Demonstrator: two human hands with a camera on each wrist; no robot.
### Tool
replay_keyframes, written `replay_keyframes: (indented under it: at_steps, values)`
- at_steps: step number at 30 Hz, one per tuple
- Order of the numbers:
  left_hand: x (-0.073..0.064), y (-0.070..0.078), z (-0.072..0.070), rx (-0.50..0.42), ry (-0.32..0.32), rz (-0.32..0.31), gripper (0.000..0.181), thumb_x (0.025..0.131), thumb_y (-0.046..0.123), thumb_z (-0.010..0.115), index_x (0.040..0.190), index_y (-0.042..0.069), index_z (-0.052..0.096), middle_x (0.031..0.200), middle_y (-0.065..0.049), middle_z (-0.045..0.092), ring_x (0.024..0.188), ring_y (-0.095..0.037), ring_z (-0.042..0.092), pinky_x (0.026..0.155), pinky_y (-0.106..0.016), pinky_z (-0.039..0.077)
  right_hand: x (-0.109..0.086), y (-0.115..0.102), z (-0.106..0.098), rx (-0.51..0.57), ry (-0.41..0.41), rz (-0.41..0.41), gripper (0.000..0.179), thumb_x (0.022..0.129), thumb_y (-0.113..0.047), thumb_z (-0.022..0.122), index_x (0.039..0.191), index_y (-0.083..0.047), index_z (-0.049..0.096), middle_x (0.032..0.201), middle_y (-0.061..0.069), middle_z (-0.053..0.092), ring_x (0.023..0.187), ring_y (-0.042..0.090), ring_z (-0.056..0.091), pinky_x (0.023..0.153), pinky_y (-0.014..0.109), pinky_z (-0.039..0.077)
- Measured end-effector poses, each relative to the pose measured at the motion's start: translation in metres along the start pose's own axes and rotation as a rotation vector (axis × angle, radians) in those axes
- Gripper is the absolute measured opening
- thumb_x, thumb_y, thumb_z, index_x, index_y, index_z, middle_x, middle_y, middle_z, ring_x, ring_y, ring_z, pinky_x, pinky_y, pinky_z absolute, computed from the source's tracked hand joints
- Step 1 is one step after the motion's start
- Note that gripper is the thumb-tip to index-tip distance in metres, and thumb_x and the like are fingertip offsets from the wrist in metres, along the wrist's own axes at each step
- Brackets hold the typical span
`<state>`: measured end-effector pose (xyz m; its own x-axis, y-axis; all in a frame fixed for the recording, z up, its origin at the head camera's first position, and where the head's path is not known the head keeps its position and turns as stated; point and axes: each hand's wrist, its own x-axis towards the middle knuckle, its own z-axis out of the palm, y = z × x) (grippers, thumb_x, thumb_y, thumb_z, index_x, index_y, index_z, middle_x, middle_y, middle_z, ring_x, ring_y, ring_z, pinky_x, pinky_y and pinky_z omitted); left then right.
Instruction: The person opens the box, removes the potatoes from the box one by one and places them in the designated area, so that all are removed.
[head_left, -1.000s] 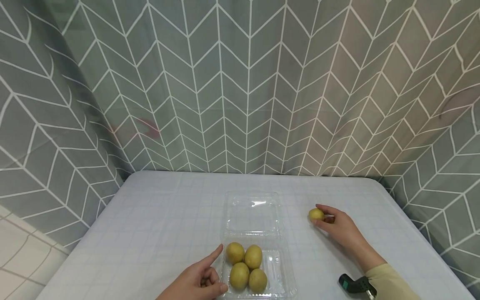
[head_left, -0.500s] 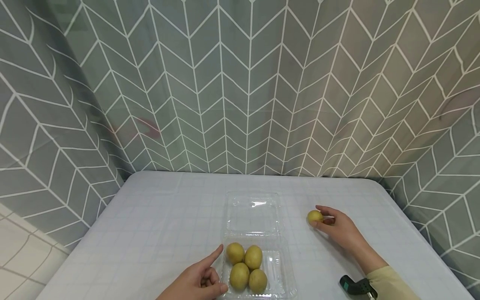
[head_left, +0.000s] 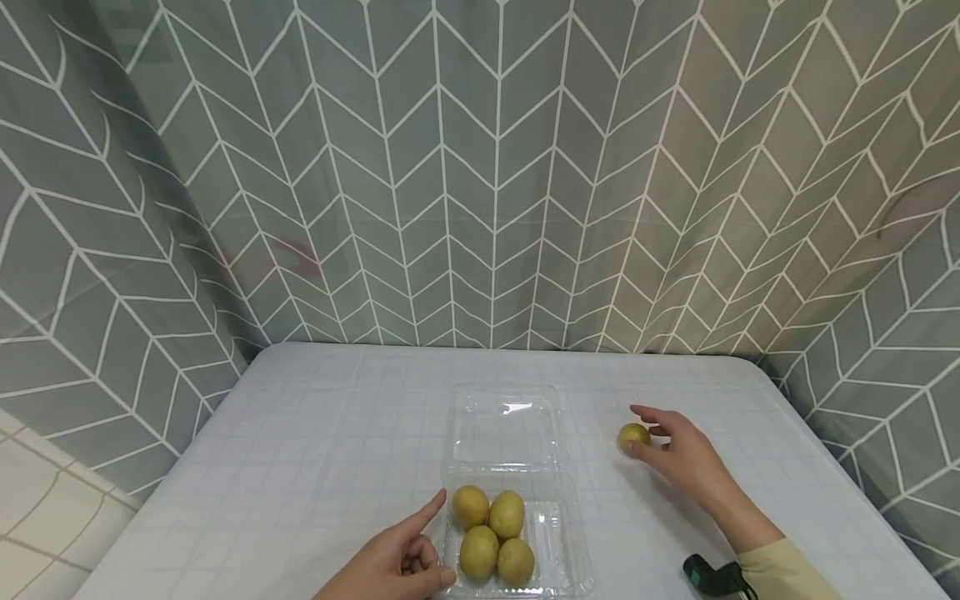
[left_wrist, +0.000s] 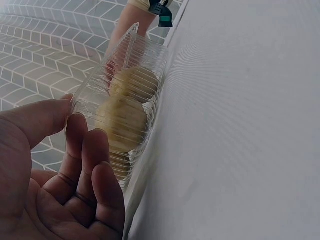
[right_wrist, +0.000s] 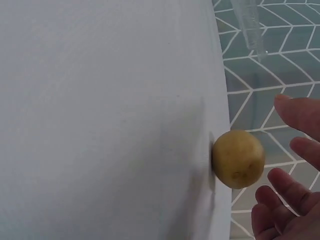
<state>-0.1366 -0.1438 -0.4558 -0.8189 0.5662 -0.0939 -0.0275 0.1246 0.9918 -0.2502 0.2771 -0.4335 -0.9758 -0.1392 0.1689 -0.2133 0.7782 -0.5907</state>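
A clear plastic clamshell box [head_left: 551, 542] lies with its lid folded back, bearing several potatoes [head_left: 478, 552] in its left part. At the box's left edge, my left hand [head_left: 393, 557] pinches the rim between thumb and curled fingers, its index finger stretched out. The left wrist view shows the thumb tip on that rim [left_wrist: 76, 100]. To the right of the box, a single potato [right_wrist: 238, 159] sits on the table. My right hand [head_left: 686, 458] is spread around it, fingers loosely bent; the right wrist view shows a gap between fingers and potato.
A pale cloth covers the table [head_left: 315, 433]. The box's lid [head_left: 504, 429] lies flat behind its base. Grey patterned curtains [head_left: 487, 175] hang along the back and sides. A dark wrist device [head_left: 712, 577] sits by the right sleeve.
My right hand's fingers have loosened and spread around the single potato, which sits slightly nearer me than before. The left hand and the box stay where they were.
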Motion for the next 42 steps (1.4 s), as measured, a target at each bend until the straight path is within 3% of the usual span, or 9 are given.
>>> replay_keyframes:
  at_steps: [7, 15, 23, 33, 42]
  values:
    - [0.001, -0.003, 0.0, 0.002, -0.009, 0.018, 0.085, 0.095, 0.017, 0.068, 0.156, -0.002, 0.012, 0.08, 0.001, 0.065, 0.066, -0.003, 0.053, 0.061, -0.018, 0.046, -0.003, -0.014, -0.007, -0.033, 0.025, -0.06, 0.058, 0.088, -0.029, 0.077, 0.137, -0.005, 0.057, 0.131, 0.021, 0.056, 0.116, 0.039, 0.054, 0.088, 0.053, 0.048]
    - [0.0, 0.001, 0.0, -0.003, 0.0, -0.013, 0.084, 0.095, 0.019, 0.068, 0.157, 0.0, 0.013, 0.08, -0.001, 0.065, 0.067, -0.005, 0.054, 0.062, -0.019, 0.046, -0.015, -0.045, -0.012, 0.064, 0.034, -0.149, 0.06, 0.087, -0.036, 0.077, 0.138, -0.013, 0.056, 0.132, 0.009, 0.057, 0.111, 0.026, 0.061, 0.089, 0.046, 0.051]
    - [0.001, 0.0, 0.001, -0.002, -0.003, 0.005, 0.084, 0.095, 0.018, 0.068, 0.157, -0.001, 0.013, 0.08, 0.0, 0.066, 0.067, -0.003, 0.054, 0.062, -0.018, 0.047, -0.023, -0.065, 0.0, 0.146, -0.016, -0.185, 0.056, 0.086, -0.038, 0.078, 0.136, -0.023, 0.058, 0.129, -0.003, 0.059, 0.106, 0.015, 0.063, 0.088, 0.035, 0.051]
    - [0.001, -0.001, 0.001, -0.011, 0.003, -0.004, 0.084, 0.095, 0.019, 0.068, 0.157, 0.0, 0.014, 0.081, -0.001, 0.066, 0.067, -0.004, 0.054, 0.062, -0.019, 0.047, -0.028, -0.09, 0.021, 0.311, -0.149, -0.221, 0.05, 0.085, -0.033, 0.08, 0.13, -0.024, 0.061, 0.125, 0.0, 0.06, 0.105, 0.023, 0.065, 0.085, 0.035, 0.054]
    - [0.001, -0.003, 0.0, -0.005, -0.005, 0.011, 0.084, 0.096, 0.018, 0.068, 0.157, -0.001, 0.013, 0.081, 0.001, 0.066, 0.067, -0.003, 0.053, 0.062, -0.018, 0.047, -0.034, -0.108, 0.044, 0.353, -0.239, -0.314, 0.046, 0.087, -0.032, 0.078, 0.128, -0.025, 0.061, 0.122, -0.001, 0.061, 0.104, 0.026, 0.065, 0.087, 0.036, 0.053]
